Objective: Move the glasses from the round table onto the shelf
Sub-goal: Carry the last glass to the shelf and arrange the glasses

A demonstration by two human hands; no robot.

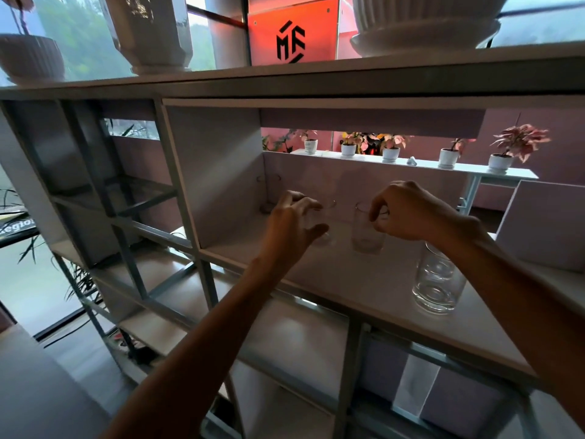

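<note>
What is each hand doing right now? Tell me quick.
Left hand: open, fingers spread beside a glass on the shelf.
Right hand: closed on second glass's rim.

Four glasses, two hands

Dim daylight comes through tall windows showing green trees outside. White ribbed pots and an orange sign stand up top; beyond, small potted pink plants line a narrow white bench against a pink wall
</note>
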